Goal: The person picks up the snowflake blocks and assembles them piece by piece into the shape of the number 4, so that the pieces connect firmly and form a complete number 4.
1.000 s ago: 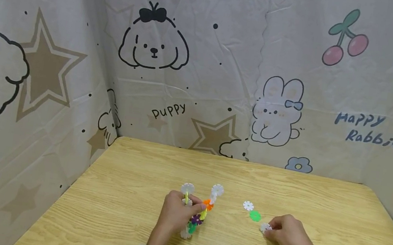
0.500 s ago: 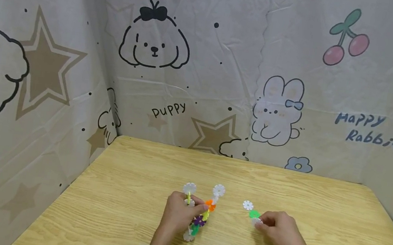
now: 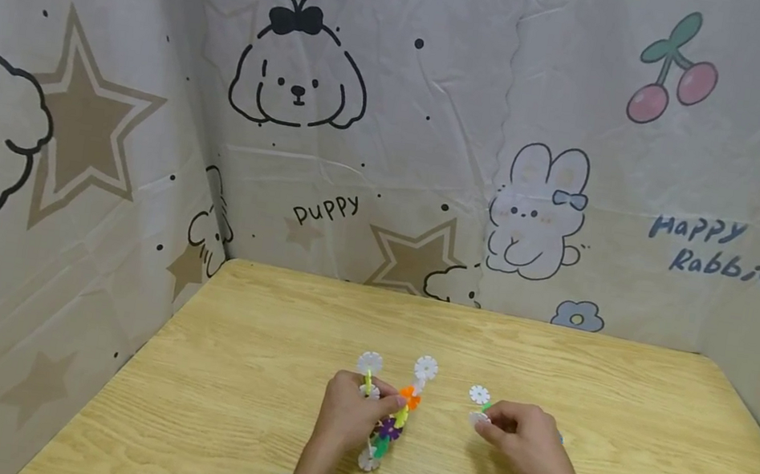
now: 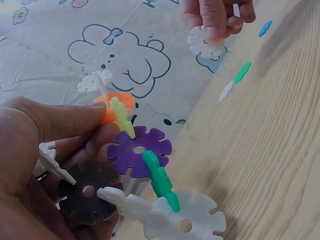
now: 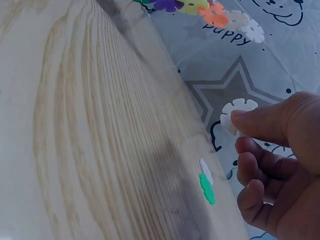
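Note:
A chain of notched plastic discs is held in my left hand, the thumb pressing near an orange disc. Purple, yellow, green, dark brown and white discs slot edge to edge along it, and a white disc forms its near end. My right hand pinches a single white disc between thumb and fingers, above the table and apart from the chain. Behind that hand in the head view, a loose white disc lies beside a green disc, which the fingers partly cover.
The wood-grain table reaches back to a printed cloth hanging behind and at both sides. A blue disc lies on the table, mostly hidden by the right hand in the head view.
My right hand has moved left with the white disc, from beyond the loose green disc to in front of it. The left hand and its chain have shifted slightly right.

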{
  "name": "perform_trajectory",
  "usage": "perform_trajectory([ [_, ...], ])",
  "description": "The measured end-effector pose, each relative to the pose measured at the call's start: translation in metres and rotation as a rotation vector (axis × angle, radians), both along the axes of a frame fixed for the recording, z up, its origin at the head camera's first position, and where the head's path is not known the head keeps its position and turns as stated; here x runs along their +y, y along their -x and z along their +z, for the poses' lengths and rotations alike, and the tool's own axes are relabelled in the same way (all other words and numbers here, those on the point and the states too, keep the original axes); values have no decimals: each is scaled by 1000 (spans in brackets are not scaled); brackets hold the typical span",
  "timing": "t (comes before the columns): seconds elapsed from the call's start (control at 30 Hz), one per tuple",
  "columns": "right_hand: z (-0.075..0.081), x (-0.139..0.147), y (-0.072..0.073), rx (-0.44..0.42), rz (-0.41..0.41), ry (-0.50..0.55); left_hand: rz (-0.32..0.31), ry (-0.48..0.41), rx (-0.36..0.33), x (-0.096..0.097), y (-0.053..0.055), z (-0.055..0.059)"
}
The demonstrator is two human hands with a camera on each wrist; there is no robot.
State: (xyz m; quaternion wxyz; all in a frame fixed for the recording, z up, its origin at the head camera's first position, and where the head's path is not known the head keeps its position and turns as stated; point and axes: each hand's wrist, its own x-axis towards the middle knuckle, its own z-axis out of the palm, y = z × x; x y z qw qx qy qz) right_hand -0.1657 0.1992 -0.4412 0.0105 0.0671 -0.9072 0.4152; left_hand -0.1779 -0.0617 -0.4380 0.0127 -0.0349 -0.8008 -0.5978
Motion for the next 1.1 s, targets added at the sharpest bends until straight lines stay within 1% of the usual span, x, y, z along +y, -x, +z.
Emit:
perform_trajectory([
  [0.13, 0, -7, 0, 22, -11, 4, -14, 3, 14, 1, 0, 0],
  [0.3, -1, -16, -1, 56, -5, 10, -2, 9, 10, 3, -1, 0],
  [0.43, -2, -23, -2, 98, 5, 9, 11, 8, -3, 4, -2, 0],
  [0.67, -7, -38, 0, 169, 24, 19, -10, 16, 14, 6, -2, 1],
  [0.9, -4, -47, -3, 233, 55, 1, -6, 9, 3, 8, -2, 0],
  [1.1, -7, -52, -3, 286, 67, -5, -16, 4, -1, 10, -2, 1],
])
